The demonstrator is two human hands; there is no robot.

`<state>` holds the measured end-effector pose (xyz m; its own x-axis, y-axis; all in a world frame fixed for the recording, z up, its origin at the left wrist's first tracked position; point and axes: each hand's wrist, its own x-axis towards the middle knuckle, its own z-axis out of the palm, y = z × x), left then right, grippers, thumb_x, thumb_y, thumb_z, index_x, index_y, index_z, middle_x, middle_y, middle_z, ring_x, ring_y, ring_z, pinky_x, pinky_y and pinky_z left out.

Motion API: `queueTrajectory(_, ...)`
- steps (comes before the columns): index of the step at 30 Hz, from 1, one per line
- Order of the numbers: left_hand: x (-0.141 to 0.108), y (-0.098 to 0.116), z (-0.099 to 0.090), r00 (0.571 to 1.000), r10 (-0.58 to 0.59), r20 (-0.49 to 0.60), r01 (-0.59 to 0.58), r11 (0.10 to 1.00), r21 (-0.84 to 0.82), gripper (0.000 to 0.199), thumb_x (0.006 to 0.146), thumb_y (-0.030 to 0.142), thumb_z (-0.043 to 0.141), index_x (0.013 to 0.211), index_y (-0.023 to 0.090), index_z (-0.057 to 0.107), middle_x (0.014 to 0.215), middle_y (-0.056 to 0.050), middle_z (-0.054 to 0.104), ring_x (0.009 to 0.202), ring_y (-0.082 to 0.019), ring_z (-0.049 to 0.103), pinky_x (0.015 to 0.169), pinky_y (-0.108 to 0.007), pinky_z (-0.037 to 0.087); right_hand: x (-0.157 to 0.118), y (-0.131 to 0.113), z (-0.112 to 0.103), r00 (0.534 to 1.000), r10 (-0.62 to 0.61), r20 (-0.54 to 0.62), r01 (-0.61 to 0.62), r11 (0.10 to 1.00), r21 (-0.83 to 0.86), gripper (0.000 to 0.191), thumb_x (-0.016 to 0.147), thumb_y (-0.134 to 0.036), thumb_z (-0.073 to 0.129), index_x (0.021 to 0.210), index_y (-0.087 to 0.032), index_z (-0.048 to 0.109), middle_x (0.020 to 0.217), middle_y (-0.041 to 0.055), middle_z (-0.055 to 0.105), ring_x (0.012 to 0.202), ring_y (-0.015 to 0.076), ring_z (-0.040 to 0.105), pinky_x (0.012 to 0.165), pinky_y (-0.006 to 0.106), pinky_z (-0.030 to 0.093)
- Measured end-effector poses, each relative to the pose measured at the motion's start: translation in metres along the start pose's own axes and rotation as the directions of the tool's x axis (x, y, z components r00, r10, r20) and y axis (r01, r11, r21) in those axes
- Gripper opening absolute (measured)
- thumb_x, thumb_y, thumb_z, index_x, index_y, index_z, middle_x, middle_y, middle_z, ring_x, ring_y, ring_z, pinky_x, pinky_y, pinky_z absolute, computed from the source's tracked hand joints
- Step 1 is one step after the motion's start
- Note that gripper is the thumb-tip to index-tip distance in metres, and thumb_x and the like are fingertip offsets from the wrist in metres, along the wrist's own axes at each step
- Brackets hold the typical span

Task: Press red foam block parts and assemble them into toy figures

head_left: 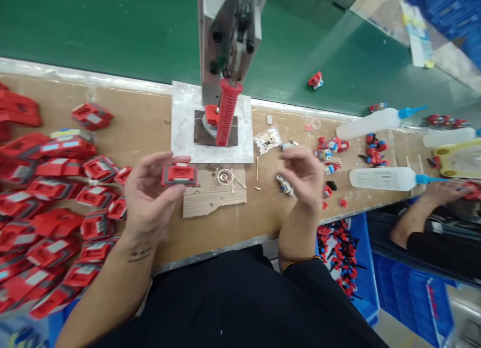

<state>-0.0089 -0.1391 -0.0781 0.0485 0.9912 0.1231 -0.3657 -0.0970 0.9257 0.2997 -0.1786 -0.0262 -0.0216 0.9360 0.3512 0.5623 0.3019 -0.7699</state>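
My left hand [152, 190] grips a red toy vehicle shell [179, 174] between thumb and fingers, in front of the hand press. My right hand [303, 175] hangs over the bench with its fingers bent and apart from the thumb, and I see nothing held between them. Close to its fingertips lie small white toy pieces [285, 185] and a bag of cotton swabs [267, 139]. The press has a red ribbed handle [228, 112], and a red part [211, 116] sits beneath it on the metal base plate [184, 122].
Many red shells [56, 222] are heaped at left. Torn cardboard [210, 197] bears loose swabs. At right lie bottles with blue nozzles [383, 178], small red-and-blue parts [376, 150] and a blue bin [370, 273]. Another person's hand [447, 191] works at far right. A green belt [112, 32] runs behind.
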Motion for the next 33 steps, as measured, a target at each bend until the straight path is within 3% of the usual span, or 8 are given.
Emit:
queueTrajectory(2,0.002,0.001,-0.001,0.998,-0.063,-0.008,0.062,0.992,-0.112,0.041,0.073,0.030,0.097,0.110,0.034,0.081,0.109,0.003,0.087,0.081,-0.018,0.079,0.076,-0.036,0.070,-0.017,0.002,-0.030,0.990,0.058,-0.130,-0.084,0.975,-0.206,0.017,0.097,-0.042,0.073,0.107,-0.028,0.072,0.099,0.0025,0.073,0.076,0.0175,0.061,0.069,0.034,0.051)
queueTrajectory(4,0.003,0.002,-0.002,0.991,-0.136,0.012,0.136,0.977,-0.162,0.035,0.072,0.033,0.096,0.104,0.034,0.082,0.110,0.002,0.086,0.079,-0.019,0.078,0.083,-0.041,0.070,-0.034,0.005,-0.045,0.992,0.124,-0.012,-0.117,0.894,-0.434,0.018,0.094,-0.040,0.076,0.107,-0.027,0.074,0.100,0.0050,0.075,0.088,0.0235,0.066,0.080,0.040,0.054)
queueTrajectory(10,0.001,-0.002,-0.005,0.958,-0.258,0.125,0.280,0.935,-0.219,0.040,0.075,0.047,0.092,0.112,0.036,0.081,0.110,0.005,0.085,0.095,-0.024,0.080,0.086,-0.041,0.069,-0.050,0.028,-0.026,0.922,0.328,0.207,-0.083,0.688,-0.721,0.020,0.091,-0.021,0.072,0.111,-0.023,0.075,0.103,0.0129,0.078,0.101,0.0349,0.066,0.093,0.053,0.054)
queueTrajectory(13,-0.003,-0.006,-0.002,0.948,-0.248,0.199,0.293,0.924,-0.244,0.039,0.087,0.047,0.083,0.123,0.034,0.077,0.109,-0.001,0.084,0.094,-0.022,0.079,0.081,-0.038,0.068,-0.045,0.024,-0.012,0.969,0.219,0.110,-0.126,0.829,-0.545,0.016,0.094,-0.022,0.069,0.109,-0.025,0.075,0.101,0.0098,0.079,0.098,0.0312,0.069,0.091,0.050,0.057)
queueTrajectory(16,-0.008,-0.007,0.005,0.926,-0.299,0.231,0.357,0.893,-0.275,0.039,0.089,0.045,0.080,0.124,0.029,0.074,0.105,-0.007,0.083,0.088,-0.021,0.079,0.073,-0.034,0.067,-0.040,0.004,0.012,0.977,0.116,-0.179,-0.140,0.982,-0.129,0.020,0.097,-0.032,0.070,0.117,-0.029,0.070,0.108,0.0065,0.077,0.098,0.0251,0.072,0.085,0.042,0.060)
queueTrajectory(21,-0.013,-0.002,0.019,0.880,-0.386,0.276,0.467,0.805,-0.365,0.040,0.079,0.044,0.088,0.111,0.023,0.077,0.104,-0.010,0.084,0.074,-0.019,0.078,0.067,-0.030,0.065,-0.027,-0.044,0.073,0.980,0.091,-0.175,-0.012,0.912,0.409,0.025,0.094,-0.045,0.075,0.105,-0.031,0.058,0.115,0.0076,0.075,0.096,0.0239,0.077,0.082,0.042,0.066)
queueTrajectory(28,-0.017,0.000,0.021,0.859,-0.413,0.303,0.505,0.782,-0.367,0.043,0.079,0.045,0.089,0.115,0.022,0.078,0.102,-0.007,0.082,0.074,-0.018,0.075,0.067,-0.029,0.064,-0.011,-0.063,0.096,0.999,0.006,0.051,-0.027,0.911,0.412,0.034,0.090,-0.036,0.083,0.084,-0.027,0.051,0.113,0.0079,0.072,0.103,0.0244,0.076,0.086,0.042,0.065)
queueTrajectory(33,-0.019,-0.003,0.020,0.866,-0.387,0.317,0.485,0.803,-0.346,0.048,0.082,0.049,0.089,0.122,0.025,0.075,0.103,-0.006,0.080,0.079,-0.019,0.075,0.066,-0.028,0.061,-0.011,-0.058,0.100,1.000,-0.010,-0.002,0.010,0.930,0.368,0.041,0.086,-0.048,0.087,0.112,-0.031,0.059,0.106,0.0066,0.067,0.101,0.0238,0.071,0.085,0.040,0.065)
